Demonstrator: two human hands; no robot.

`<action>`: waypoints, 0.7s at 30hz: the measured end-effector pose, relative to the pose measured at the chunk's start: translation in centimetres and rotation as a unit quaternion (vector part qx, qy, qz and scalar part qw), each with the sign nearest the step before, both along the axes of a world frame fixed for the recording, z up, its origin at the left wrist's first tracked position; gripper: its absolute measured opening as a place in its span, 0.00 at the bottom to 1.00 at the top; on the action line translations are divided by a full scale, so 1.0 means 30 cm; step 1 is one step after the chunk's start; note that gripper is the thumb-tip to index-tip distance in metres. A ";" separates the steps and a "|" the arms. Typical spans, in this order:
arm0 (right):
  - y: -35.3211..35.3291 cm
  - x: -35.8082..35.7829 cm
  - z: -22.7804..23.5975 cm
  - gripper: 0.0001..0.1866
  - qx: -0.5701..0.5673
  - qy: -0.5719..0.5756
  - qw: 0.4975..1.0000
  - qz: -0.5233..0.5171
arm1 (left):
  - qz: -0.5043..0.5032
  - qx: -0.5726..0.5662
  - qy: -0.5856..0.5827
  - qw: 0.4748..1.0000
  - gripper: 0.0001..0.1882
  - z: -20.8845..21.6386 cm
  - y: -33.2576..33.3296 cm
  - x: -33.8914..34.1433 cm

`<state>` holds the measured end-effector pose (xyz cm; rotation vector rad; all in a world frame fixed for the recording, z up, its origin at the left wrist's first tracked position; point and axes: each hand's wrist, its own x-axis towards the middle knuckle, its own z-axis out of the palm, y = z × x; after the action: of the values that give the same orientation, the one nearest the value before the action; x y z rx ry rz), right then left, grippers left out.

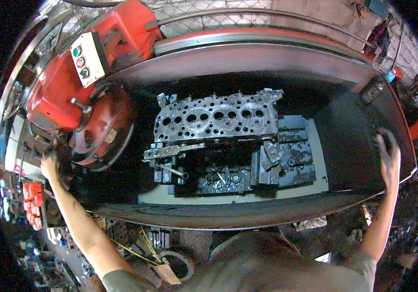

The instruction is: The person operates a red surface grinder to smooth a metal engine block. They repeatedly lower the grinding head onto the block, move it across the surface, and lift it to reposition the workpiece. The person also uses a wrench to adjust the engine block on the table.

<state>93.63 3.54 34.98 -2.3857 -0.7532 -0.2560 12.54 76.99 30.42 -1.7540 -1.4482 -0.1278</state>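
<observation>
A metal cylinder head (217, 117) with rows of round holes in its flat, machined face lies clamped on the machine bed in front of me. Far to its left, my left hand (52, 158) reaches to the underside of the red grinder head (55, 100); its fingers blur into the dark there, and whatever they touch is hidden. Away on the right, my right hand (388, 153) is at the right end of the dark tray (347, 141), dirty fingers apart and nothing in them. Both arms are spread wide, clear of the cylinder head.
A round red wheel housing (104, 129) hangs left of the cylinder head, below a control box (88, 59) with buttons. Clamp blocks (266, 163) and a wrench-like bar (172, 170) lie at the near side. The tray's raised front rim (218, 216) runs before my body.
</observation>
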 end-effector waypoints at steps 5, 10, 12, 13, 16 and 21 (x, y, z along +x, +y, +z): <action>-0.369 0.168 -0.219 0.15 0.030 -0.057 0.994 -0.091 | 0.020 -0.005 -0.006 1.000 0.20 0.000 -0.014 0.016; -0.436 0.219 -0.314 0.14 0.034 -0.198 0.976 -0.083 | 0.038 -0.005 -0.011 0.999 0.20 0.000 -0.067 0.056; -0.434 0.217 -0.314 0.14 0.081 -0.140 0.981 -0.112 | 0.039 -0.005 0.082 0.996 0.21 0.009 -0.106 0.101; -0.434 0.215 -0.312 0.13 0.109 -0.127 0.980 -0.106 | 0.071 -0.033 0.176 0.981 0.22 0.025 -0.134 0.126; -0.440 0.206 -0.306 0.13 0.090 -0.156 0.978 -0.110 | 0.096 -0.045 0.010 0.994 0.27 0.049 -0.230 0.249; -0.441 0.203 -0.305 0.13 0.136 -0.131 0.976 -0.110 | 0.128 -0.053 -0.046 0.989 0.32 0.079 -0.404 0.468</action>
<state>99.70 -9.69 25.83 -2.1941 -0.5280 -0.7293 26.57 64.86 32.80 -1.6457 -1.7631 0.0035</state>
